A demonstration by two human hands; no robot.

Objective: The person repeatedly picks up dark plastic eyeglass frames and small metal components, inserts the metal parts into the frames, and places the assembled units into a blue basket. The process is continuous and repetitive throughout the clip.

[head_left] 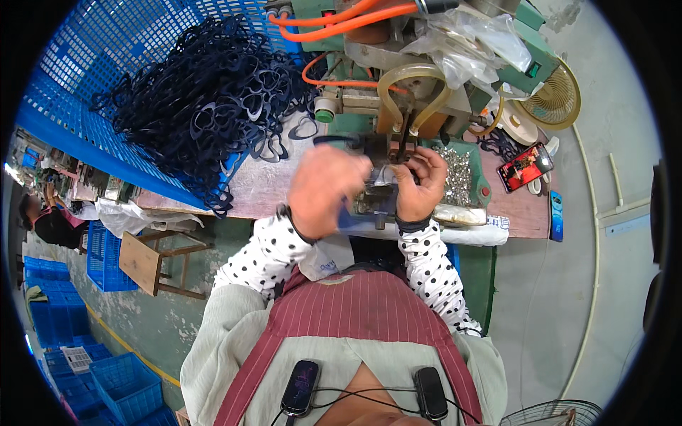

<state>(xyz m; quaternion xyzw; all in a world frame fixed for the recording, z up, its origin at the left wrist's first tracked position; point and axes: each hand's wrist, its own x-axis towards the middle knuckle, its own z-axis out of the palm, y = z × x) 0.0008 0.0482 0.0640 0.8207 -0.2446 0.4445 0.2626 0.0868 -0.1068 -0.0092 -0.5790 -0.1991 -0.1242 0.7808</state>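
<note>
sitting beside the right fingers [431, 162]: copper-coloured block [395, 147]

There are two bare hands, the left hand [328, 190] and the right hand [422, 186], and two dotted sleeves [435, 268]. One large lattice basket [74, 82] holds dark heart-shaped loops [204, 116], too heaped to count; one green tray [477, 172] holds countless small metal pieces [456, 170]. Two thick orange hoses [348, 27], one thin orange hose [348, 83], one round fan [556, 94], one red-screened smartphone [524, 167], one wooden stool [140, 263], two chest-worn devices [300, 388].
</note>
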